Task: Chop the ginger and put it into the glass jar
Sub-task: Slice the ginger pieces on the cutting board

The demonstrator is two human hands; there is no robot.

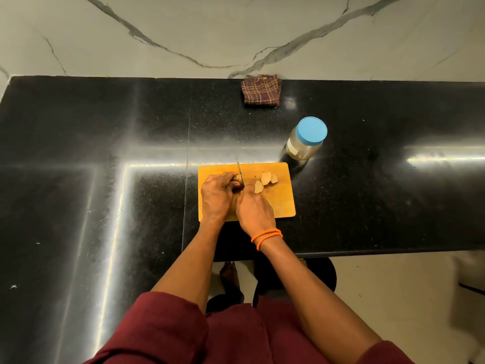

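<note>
The ginger root lies on the wooden cutting board, mostly hidden under the curled fingers of the left hand, which grips it; only its cut end shows at the fingertips. The knife blade stands against that end, its handle wholly buried in the right hand, which is clenched around it. Just right of the blade lie 3 cut ginger pieces, the far 2 overlapping, so their edges are hard to separate. Beyond the right hand, off the board's far right corner, stands the glass jar with its blue lid on; its contents are unclear. Bare board lies right of the right hand, near the black countertop edge. A folded checked cloth sits far back against the wall.
</note>
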